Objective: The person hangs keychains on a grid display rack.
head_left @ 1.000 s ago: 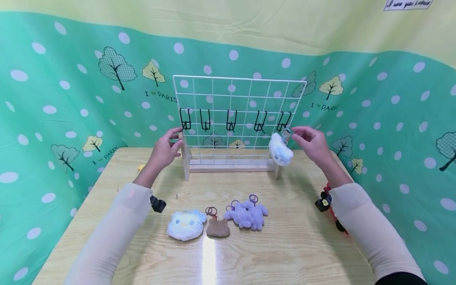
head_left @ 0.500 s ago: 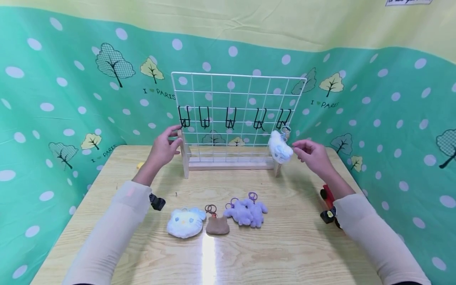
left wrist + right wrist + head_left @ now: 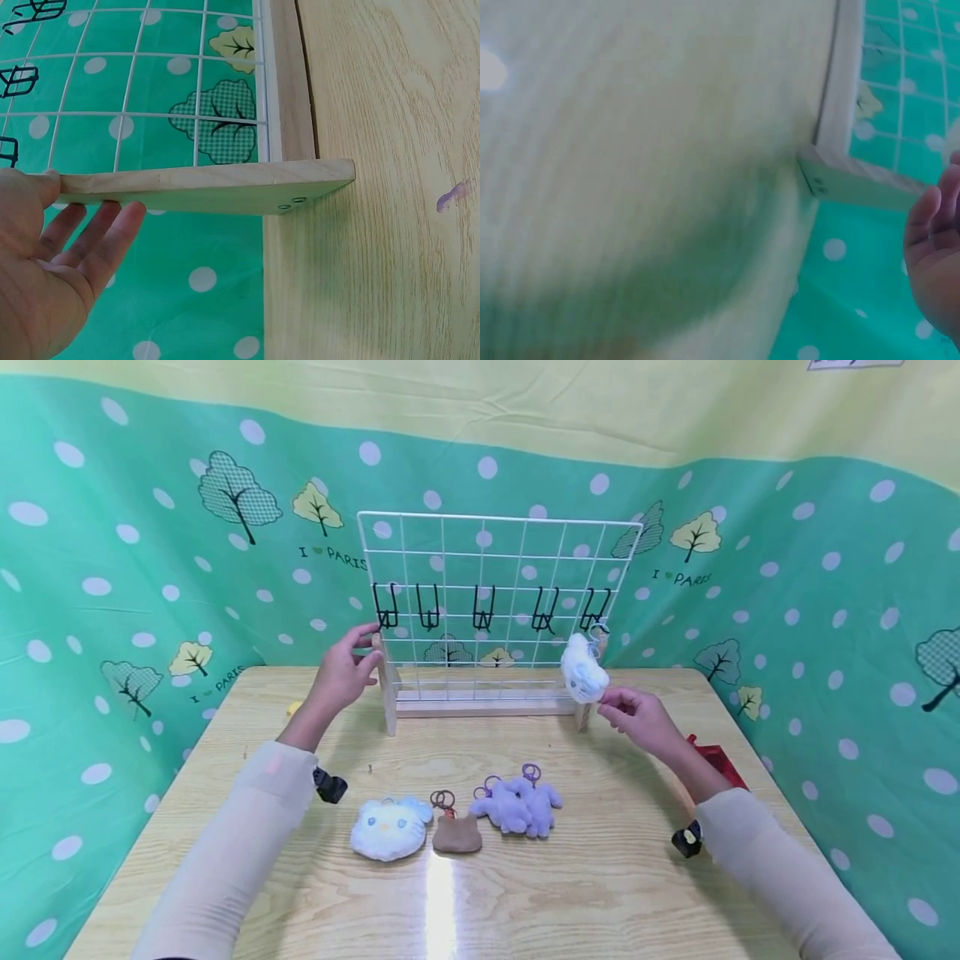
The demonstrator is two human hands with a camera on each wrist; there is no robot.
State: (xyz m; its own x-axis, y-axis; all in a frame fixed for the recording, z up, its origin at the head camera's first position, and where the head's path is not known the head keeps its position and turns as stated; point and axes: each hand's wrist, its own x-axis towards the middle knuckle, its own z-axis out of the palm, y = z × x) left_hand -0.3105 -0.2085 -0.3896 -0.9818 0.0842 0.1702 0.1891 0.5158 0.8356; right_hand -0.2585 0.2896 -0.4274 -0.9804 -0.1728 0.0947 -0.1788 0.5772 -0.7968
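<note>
While loosely apart, left fingers point(image 3: 112, 244) against wooden post point(image 3: 202, 179); right fingers point(image 3: 621, 696) bent at white plush point(image 3: 581, 668), pinch unclear.

a person is wearing a cream left sleeve point(image 3: 225, 843) and matching right sleeve point(image 3: 787, 868).
a black boxy left wrist device point(image 3: 328, 785) and right wrist device point(image 3: 687, 840) are showing lower left and lower right.

White plush keychain point(image 3: 585, 670) on the wire rack point(image 3: 487, 704)

The plush is white, with pale blue eyes and a pale blue bow, hanging tilted below the rightmost of five black hooks point(image 3: 482, 620). The right hand point(image 3: 639, 720) touches its lower edge with the fingertips. The rack stands upright, a white grid in a pale wooden frame, the left hand point(image 3: 345, 670) at the top of its left post point(image 3: 388, 697)
</note>
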